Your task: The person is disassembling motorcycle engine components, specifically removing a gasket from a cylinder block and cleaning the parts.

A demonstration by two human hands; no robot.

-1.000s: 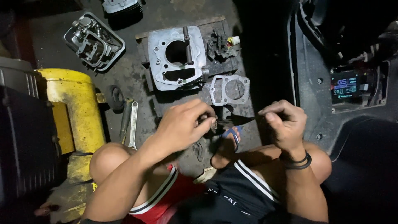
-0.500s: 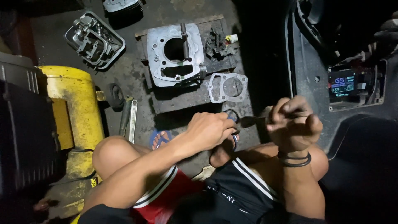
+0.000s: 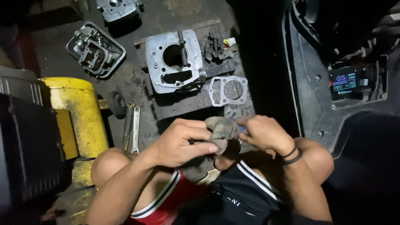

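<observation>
Grey rag (image 3: 218, 131) bunched between both hands, held just above the knees. Left hand (image 3: 183, 143) clamped on its near fold, thumb pressing cloth against the fingers. Right hand (image 3: 264, 133) pinched on the far edge, fingers closed around something small and hidden inside the cloth — cannot tell what. Black bands (image 3: 291, 155) on the right wrist.

Best done, by the look of it, with the cloth wrapped fully round the hidden part, the left hand turning while the right holds firm, a fresh patch of rag brought up as the old one soils — and grip kept tight so nothing slips to the floor.

Beyond the hands, a thin metal gasket (image 3: 228, 91) lying flat on a dark board (image 3: 183, 106). Farther ahead on the same board, a cylinder block (image 3: 175, 62) with its round bore facing up, a crumpled dark cloth (image 3: 214, 46) just beside it. Left of the left hand, a wrench (image 3: 135, 129) on the floor, next to a yellow tank (image 3: 77, 112). Farther off, a cylinder head (image 3: 95, 51).
</observation>
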